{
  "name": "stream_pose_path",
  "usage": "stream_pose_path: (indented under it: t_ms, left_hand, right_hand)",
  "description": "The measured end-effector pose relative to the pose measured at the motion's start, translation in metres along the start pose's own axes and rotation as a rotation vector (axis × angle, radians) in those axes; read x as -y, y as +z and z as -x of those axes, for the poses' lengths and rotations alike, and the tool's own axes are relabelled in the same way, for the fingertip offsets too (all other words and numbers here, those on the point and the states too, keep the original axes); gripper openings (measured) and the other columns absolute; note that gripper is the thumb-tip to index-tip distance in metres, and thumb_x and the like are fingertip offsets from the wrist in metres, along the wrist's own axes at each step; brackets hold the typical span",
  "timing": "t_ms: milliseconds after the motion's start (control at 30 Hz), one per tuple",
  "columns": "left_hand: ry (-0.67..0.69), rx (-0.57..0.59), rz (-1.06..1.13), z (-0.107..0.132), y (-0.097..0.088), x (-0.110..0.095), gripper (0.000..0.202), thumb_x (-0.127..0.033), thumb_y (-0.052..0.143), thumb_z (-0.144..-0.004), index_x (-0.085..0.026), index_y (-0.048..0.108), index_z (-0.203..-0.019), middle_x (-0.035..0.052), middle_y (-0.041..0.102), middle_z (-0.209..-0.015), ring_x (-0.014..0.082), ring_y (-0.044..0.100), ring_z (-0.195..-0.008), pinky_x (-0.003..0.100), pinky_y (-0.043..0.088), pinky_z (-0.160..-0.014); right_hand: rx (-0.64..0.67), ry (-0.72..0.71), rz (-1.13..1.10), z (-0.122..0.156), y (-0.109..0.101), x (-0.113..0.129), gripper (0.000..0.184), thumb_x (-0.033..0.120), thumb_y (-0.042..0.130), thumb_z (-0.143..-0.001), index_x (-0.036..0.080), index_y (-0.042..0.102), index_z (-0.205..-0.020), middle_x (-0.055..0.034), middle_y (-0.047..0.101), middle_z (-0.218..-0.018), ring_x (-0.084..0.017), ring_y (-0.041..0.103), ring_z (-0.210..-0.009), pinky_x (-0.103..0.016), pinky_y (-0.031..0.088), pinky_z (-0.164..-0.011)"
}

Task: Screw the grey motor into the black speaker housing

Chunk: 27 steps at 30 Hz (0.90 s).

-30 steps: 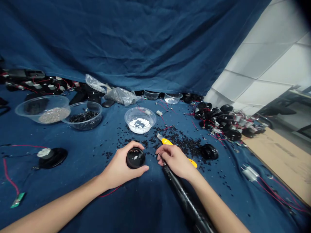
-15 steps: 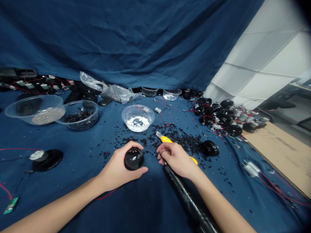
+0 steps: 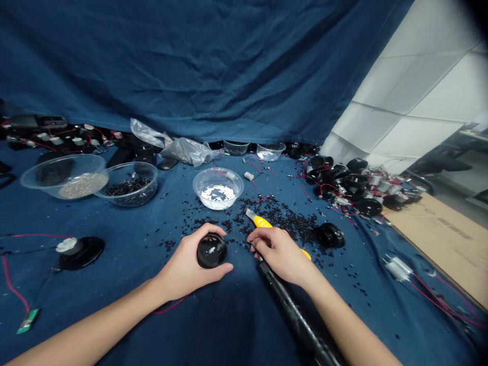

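Left hand (image 3: 188, 267) clamped round black round housing (image 3: 212, 250) | right hand (image 3: 280, 252) closed on black tool (image 3: 290, 310), tip hidden, just right of housing | yellow utility knife (image 3: 263, 222) part-covered | bare blue cloth (image 3: 236, 325) nearside | black pellets (image 3: 282, 216) beyond.

Round blk part (image 3: 212, 250) upright on cloth, blk tool (image 3: 290, 310) beside.

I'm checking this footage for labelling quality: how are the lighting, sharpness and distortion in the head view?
Head view: dim, with light falling mostly on the white wall panels; the left hand and the black round part it grips look reasonably sharp; a small glint shows on that part; straight edges bow toward the borders, wide-lens distortion; the top right corner is dark; the right hand casts a soft shadow.
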<state>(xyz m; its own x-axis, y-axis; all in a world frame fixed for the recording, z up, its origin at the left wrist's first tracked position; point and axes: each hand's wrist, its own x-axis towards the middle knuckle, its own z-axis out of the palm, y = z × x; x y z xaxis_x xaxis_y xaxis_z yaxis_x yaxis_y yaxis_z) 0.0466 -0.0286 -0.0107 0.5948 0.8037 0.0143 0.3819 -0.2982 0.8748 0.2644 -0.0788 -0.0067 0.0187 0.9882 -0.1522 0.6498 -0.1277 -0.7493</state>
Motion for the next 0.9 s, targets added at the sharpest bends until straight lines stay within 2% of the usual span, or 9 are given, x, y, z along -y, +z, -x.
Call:
stream_pose_path:
  t_ms: [133,233,333,433,500,600,733,833,900]
  left_hand:
    - [-0.004,0.004,-0.021,0.001,-0.001,-0.001,0.046,-0.03,0.074,-0.069,-0.022,0.052,-0.109,0.0025,0.067,-0.099,0.0234,0.065,-0.093,0.031,0.049,-0.081]
    - [0.005,0.02,-0.021,0.002,-0.002,-0.003,0.05,-0.029,0.074,-0.069,-0.023,0.051,-0.113,0.0025,0.068,-0.101,0.0236,0.065,-0.095,0.032,0.049,-0.083]
    - [0.025,0.031,-0.01,0.002,-0.002,-0.004,0.051,-0.026,0.071,-0.071,-0.023,0.049,-0.117,0.0019,0.068,-0.1,0.0224,0.066,-0.091,0.032,0.049,-0.082]
    - [0.02,0.05,-0.009,0.001,-0.001,-0.004,0.051,-0.025,0.07,-0.072,-0.024,0.049,-0.119,0.0021,0.068,-0.101,0.0229,0.067,-0.091,0.034,0.049,-0.085]
    - [0.016,0.069,0.004,0.001,-0.001,-0.004,0.052,-0.025,0.07,-0.073,-0.024,0.049,-0.121,0.003,0.069,-0.103,0.0243,0.067,-0.095,0.036,0.049,-0.087]
    - [0.028,0.07,0.038,0.003,-0.002,-0.005,0.055,-0.026,0.07,-0.074,-0.023,0.047,-0.124,0.0045,0.069,-0.105,0.0258,0.066,-0.099,0.038,0.048,-0.09]
    - [0.025,0.064,0.04,0.004,-0.004,-0.006,0.052,-0.026,0.072,-0.071,-0.022,0.049,-0.118,0.0042,0.069,-0.104,0.0244,0.065,-0.096,0.037,0.048,-0.089]
    - [0.028,0.086,0.04,0.005,-0.005,-0.008,0.049,-0.026,0.075,-0.067,-0.022,0.05,-0.11,0.0022,0.068,-0.099,0.0223,0.065,-0.09,0.034,0.05,-0.082]
    - [0.034,0.104,0.041,0.006,-0.005,-0.009,0.047,-0.024,0.076,-0.066,-0.022,0.05,-0.105,0.0006,0.068,-0.096,0.0209,0.064,-0.086,0.032,0.05,-0.078]
  right_hand:
    - [-0.008,-0.019,0.058,-0.001,-0.002,0.002,0.023,0.012,0.049,-0.084,0.019,0.07,-0.092,-0.0014,0.069,-0.075,-0.018,0.062,-0.068,-0.028,0.043,-0.067]
    - [-0.04,-0.005,0.086,0.008,-0.013,0.007,0.025,0.016,0.047,-0.089,0.019,0.068,-0.103,-0.0031,0.07,-0.085,-0.018,0.062,-0.074,-0.028,0.043,-0.07]
    - [-0.033,0.028,0.138,0.038,-0.031,0.016,0.022,0.026,0.046,-0.094,0.021,0.067,-0.099,-0.0013,0.069,-0.084,-0.016,0.061,-0.071,-0.025,0.042,-0.064]
    - [0.027,0.108,0.249,0.078,-0.042,0.02,0.014,0.035,0.06,-0.087,0.023,0.066,-0.085,0.0005,0.066,-0.07,-0.019,0.061,-0.065,-0.026,0.038,-0.058]
    - [0.121,0.229,0.365,0.1,-0.041,0.021,0.014,0.034,0.067,-0.078,0.023,0.064,-0.084,-0.0005,0.066,-0.071,-0.022,0.062,-0.067,-0.027,0.038,-0.058]
    - [0.21,0.36,0.488,0.118,-0.032,0.022,0.017,0.036,0.066,-0.075,0.022,0.061,-0.084,-0.0051,0.069,-0.081,-0.026,0.065,-0.074,-0.03,0.042,-0.063]
    - [0.187,0.358,0.541,0.122,-0.016,0.023,0.022,0.031,0.068,-0.067,0.022,0.062,-0.087,-0.0098,0.071,-0.092,-0.03,0.067,-0.084,-0.034,0.048,-0.073]
    - [0.185,0.372,0.561,0.12,-0.012,0.018,0.02,0.021,0.059,-0.067,0.021,0.063,-0.087,-0.0108,0.071,-0.092,-0.031,0.068,-0.085,-0.036,0.05,-0.075]
    - [0.173,0.401,0.515,0.121,-0.015,0.012,0.033,0.021,0.054,-0.068,0.017,0.065,-0.098,-0.0137,0.07,-0.099,-0.032,0.066,-0.094,-0.039,0.05,-0.084]
